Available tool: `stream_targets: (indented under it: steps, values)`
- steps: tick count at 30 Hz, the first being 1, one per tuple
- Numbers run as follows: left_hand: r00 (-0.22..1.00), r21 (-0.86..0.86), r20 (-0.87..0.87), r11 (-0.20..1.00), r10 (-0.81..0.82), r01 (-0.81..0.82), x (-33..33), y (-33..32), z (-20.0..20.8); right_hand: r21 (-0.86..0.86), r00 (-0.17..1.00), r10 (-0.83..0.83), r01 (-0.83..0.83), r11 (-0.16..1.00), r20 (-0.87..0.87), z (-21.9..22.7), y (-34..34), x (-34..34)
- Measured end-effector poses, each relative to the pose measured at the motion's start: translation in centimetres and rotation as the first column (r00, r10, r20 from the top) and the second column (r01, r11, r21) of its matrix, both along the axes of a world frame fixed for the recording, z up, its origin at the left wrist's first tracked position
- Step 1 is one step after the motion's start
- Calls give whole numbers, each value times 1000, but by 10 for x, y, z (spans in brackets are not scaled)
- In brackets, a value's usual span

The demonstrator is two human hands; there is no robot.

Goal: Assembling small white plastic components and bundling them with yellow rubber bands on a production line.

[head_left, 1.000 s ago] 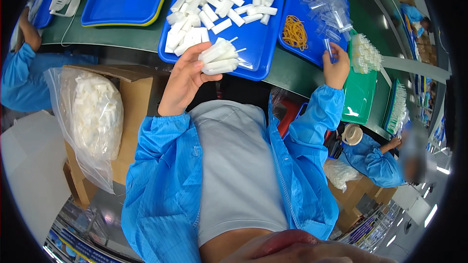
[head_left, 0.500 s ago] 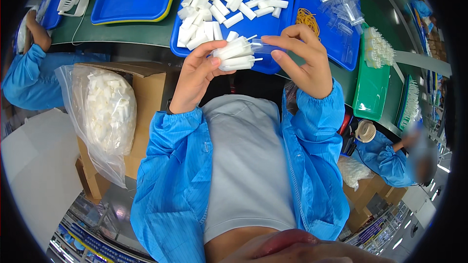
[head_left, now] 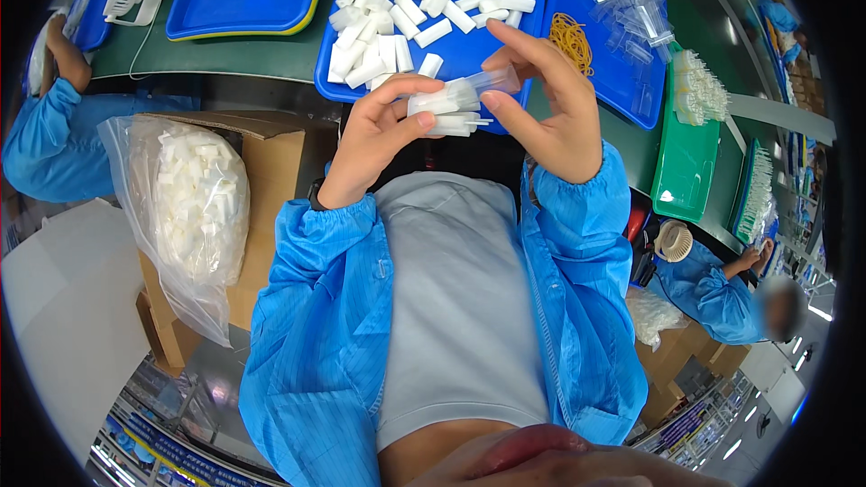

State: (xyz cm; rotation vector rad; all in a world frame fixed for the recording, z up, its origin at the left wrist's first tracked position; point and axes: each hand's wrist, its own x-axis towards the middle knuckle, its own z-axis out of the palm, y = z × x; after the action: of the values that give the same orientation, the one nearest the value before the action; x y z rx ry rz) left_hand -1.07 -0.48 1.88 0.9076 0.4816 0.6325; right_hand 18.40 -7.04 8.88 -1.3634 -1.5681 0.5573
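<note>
My left hand [head_left: 374,131] is closed round a small bundle of white, block-like plastic pieces [head_left: 442,101]; a thin white pin sticks out toward the right from the lower piece. In my right hand [head_left: 568,122], a clear plastic sleeve [head_left: 502,80] sits between the thumb and the fingers, with the index finger raised. Its left end meets the upper pieces of the bundle; whether it is fitted over them I cannot tell. Just beyond my hands, many more white pieces [head_left: 409,7] lie in a blue tray [head_left: 469,56].
At the right, another blue tray [head_left: 622,99] carries clear sleeves [head_left: 622,0] and yellow rubber bands [head_left: 570,43]. Beyond it stands a green tray [head_left: 686,171] with bristly white parts. A cardboard box [head_left: 275,180] with a bag of white pieces [head_left: 200,203] is at my left. Co-workers sit on both sides.
The clear sleeve has tilted and moved up against the bundle's upper pieces, covering their pins. My right index finger has lifted, and the bundle has shifted slightly right.
</note>
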Motion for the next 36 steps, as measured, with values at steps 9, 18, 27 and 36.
stream_targets:
  steps: [9,18,27,36]
  values:
    - [999,126,30,992,24,-27,4,3,-10,68,998,21,-16,998,-61,-6,4,-9]
    - [995,124,63,989,79,-87,4,2,-11,9,998,-6,5,1000,62,-5,-5,8]
    - [992,124,83,987,92,-102,4,1,-16,-40,987,-37,31,999,-156,-14,-7,0]
    - [993,74,75,993,89,-94,4,-1,-15,-148,979,66,-96,984,-193,-10,-8,3]
